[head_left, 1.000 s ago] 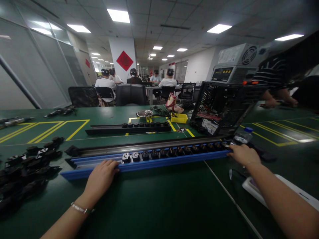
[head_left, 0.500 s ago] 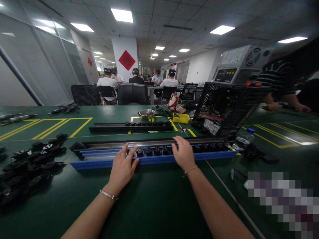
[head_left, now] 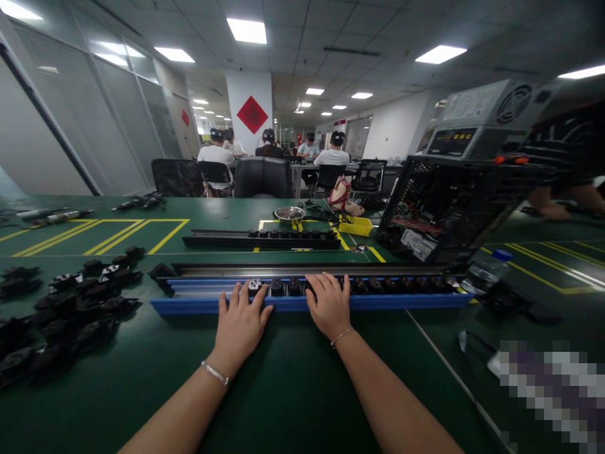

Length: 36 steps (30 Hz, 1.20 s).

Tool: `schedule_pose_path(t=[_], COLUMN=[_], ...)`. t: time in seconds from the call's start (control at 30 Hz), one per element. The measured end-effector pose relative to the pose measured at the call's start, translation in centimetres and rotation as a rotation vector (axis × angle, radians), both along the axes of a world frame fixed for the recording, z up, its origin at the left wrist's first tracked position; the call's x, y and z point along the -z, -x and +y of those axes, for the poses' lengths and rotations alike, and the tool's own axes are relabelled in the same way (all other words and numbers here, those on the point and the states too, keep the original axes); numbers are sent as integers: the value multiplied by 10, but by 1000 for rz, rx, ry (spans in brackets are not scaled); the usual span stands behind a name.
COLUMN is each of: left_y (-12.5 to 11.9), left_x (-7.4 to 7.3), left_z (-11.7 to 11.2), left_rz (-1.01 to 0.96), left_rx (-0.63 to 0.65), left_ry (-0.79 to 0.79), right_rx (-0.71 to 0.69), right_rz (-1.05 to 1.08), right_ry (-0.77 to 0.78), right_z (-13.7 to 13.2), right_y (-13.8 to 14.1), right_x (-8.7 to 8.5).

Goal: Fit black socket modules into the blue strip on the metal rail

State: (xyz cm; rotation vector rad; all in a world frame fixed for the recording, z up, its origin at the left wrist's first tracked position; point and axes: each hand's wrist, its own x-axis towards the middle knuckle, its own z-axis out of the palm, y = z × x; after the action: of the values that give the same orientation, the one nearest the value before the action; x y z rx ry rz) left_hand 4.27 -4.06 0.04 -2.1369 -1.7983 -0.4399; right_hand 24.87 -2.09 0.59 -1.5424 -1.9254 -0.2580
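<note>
A long blue rail lies across the green table in front of me, with a row of black socket modules set in it. My left hand rests on the rail's front edge, fingers spread and reaching onto the left modules. My right hand lies flat beside it, fingers stretched over the modules near the middle. Neither hand holds anything. A heap of loose black socket modules lies on the table to the left.
A second black rail lies farther back. An open computer case stands at the right with a water bottle beside it. A metal bowl and yellow tray sit behind. Several people sit at a far table; a co-worker's arm reaches in at right.
My right hand has come in from the rail's right end to its middle, and my left hand has shifted right. Both now lie flat side by side on the modules.
</note>
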Motion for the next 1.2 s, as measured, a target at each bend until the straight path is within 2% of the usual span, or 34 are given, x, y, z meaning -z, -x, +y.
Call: schedule_pose_path(t=[0.33,0.8,1.2], left_y=[12,15,22], left_x=[-4,-6,1], left_z=[-1,-1,7], left_rz=[-31,-39,-17], left_rx=[-78,-122,-258], left_ry=[19,35,43], right_rx=[-10,-11,29], right_rz=[15,18,-30], right_ry=[-1,8,-37], right_z=[1,1,3], right_y=[0,-1,1], right_x=[1,1,6])
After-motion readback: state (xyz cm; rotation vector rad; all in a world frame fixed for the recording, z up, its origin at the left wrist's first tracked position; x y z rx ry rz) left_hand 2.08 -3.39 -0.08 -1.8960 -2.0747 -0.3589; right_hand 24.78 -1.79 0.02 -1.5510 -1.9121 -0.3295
